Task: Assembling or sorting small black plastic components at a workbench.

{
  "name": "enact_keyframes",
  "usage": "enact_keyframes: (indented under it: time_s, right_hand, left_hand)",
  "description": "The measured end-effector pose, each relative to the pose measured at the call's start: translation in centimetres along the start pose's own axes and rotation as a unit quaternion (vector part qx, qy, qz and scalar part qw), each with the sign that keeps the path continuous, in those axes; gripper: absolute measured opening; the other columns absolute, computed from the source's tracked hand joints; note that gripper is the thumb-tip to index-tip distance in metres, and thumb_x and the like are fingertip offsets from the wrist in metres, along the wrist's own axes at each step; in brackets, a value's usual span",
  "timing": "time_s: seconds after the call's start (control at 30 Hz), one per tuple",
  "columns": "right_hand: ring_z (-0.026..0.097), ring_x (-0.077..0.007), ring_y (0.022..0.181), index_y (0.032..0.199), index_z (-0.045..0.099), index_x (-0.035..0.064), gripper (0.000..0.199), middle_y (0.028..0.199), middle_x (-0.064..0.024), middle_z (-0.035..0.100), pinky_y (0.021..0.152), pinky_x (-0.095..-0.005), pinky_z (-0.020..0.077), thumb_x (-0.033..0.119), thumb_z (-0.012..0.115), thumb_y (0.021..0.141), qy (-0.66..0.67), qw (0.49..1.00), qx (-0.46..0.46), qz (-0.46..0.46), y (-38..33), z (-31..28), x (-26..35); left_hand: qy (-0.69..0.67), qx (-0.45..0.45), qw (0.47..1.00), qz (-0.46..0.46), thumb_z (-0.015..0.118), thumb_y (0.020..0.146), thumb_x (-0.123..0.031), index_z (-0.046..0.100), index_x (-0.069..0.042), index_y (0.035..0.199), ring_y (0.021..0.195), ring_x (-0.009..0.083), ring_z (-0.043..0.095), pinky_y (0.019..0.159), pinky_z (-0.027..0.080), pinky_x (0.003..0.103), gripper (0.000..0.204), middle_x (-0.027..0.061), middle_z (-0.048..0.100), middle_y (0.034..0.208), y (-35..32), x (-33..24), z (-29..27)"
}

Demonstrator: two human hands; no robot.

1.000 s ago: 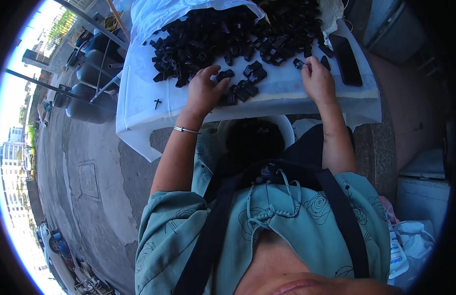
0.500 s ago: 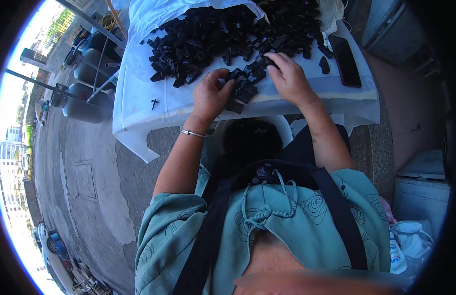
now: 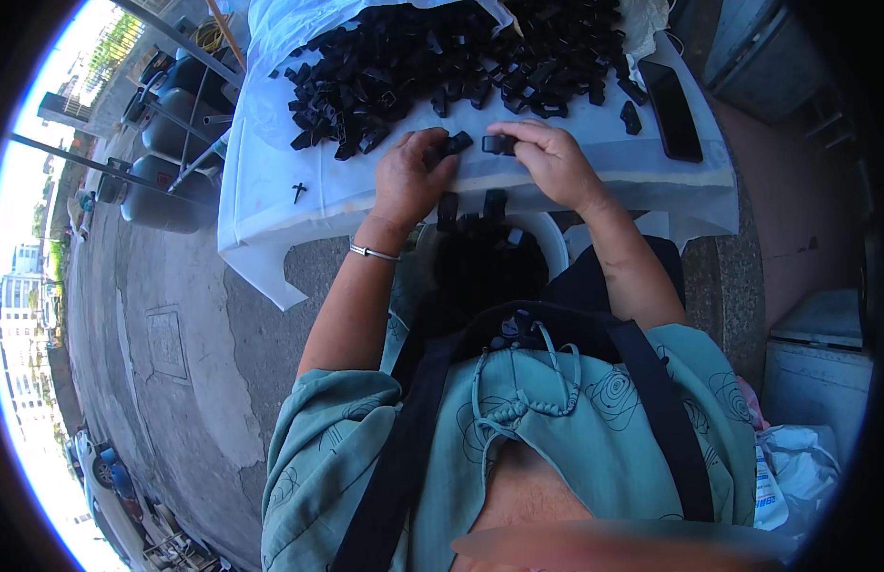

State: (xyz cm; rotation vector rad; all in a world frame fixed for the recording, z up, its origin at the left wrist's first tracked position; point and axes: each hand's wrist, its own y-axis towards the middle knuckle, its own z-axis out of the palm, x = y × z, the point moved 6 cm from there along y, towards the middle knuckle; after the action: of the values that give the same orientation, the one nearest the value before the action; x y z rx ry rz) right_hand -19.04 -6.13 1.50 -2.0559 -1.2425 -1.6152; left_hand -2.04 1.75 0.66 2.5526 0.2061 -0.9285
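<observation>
Here, your left hand [image 3: 410, 179] pinches a piece [image 3: 457, 143] slanting away rightward; your right hand [image 3: 558, 164] pinches a second piece [image 3: 498, 144] pointing left.

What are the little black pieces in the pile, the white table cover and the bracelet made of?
The black pieces: probably hard plastic, smooth, with crisp edges and small glints. The table cover: likely thin plastic sheeting, milky and slightly see-through. The bracelet: probably metal, silvery and shiny; which metal, I can't tell.
</observation>
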Motion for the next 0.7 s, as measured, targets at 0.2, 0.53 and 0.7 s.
enact_keyframes:
  time_s: [0.2,0.53,0.7]
  right_hand:
    - [0.064,-0.0285,0.089,0.117,0.062,0.0042,0.031,0.111,-0.0135,0.062,0.080,-0.0376,0.0517,0.017,0.050,0.091,-0.406,0.911,-0.056,0.051,0.2,-0.9,-1.1]
    - [0.063,-0.0289,0.097,0.117,0.062,0.0060,0.034,0.110,-0.0127,0.063,0.083,-0.0331,0.0528,0.002,0.064,0.083,-0.185,0.978,-0.073,-0.059,0.3,0.2,0.0]
    - [0.064,-0.0253,0.094,0.110,0.067,0.0084,0.029,0.108,-0.0116,0.063,0.080,-0.0305,0.0539,0.001,0.064,0.082,-0.233,0.956,-0.028,-0.174,0.9,2.1,0.9]
  left_hand:
    - [-0.002,0.055,0.997,0.052,0.073,0.074,-0.015,0.067,-0.011,0.102,0.079,0.0226,0.061,0.075,0.051,0.033,0.029,0.0065,0.065,0.090,-0.3,-0.4,0.6]
    - [-0.018,0.034,0.996,0.075,0.074,0.072,-0.011,0.062,-0.012,0.113,0.079,0.0227,0.062,0.073,0.051,0.034,0.043,0.0056,0.067,0.091,-0.5,-0.8,0.6]
    - [-0.047,0.032,0.997,0.061,0.075,0.071,-0.010,0.060,-0.012,0.115,0.076,0.0224,0.063,0.071,0.052,0.034,0.047,0.0064,0.067,0.090,-0.7,-0.1,0.8]
